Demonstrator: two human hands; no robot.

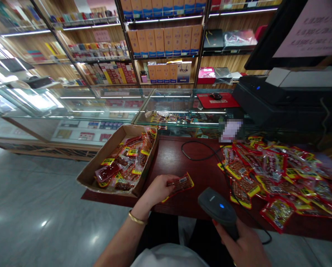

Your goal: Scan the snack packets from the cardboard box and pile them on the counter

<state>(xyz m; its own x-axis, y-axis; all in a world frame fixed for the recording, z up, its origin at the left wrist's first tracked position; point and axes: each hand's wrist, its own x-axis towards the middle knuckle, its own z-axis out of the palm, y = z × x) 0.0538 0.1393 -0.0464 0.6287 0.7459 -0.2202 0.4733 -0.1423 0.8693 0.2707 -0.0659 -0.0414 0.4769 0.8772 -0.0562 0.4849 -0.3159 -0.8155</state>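
Observation:
My left hand (160,191) pinches a red-and-yellow snack packet (182,183) by its left end, over the dark red tabletop. A barcode label shows on the packet's upper face. In my right hand (240,241) is a black barcode scanner (218,209) with a blue light lit on top, its head pointing left towards the packet. Left of my left hand stands an open cardboard box (84,181) with several similar packets in it. To the right, a large heap of snack packets (271,167) is spread over the table.
A black cable (188,157) loops across the table (168,155). Glass display counters (104,107) run behind it. On the counter lie a red mouse pad (227,102) and a mouse (215,96). A monitor (266,40) and a black machine (279,107) stand at the right.

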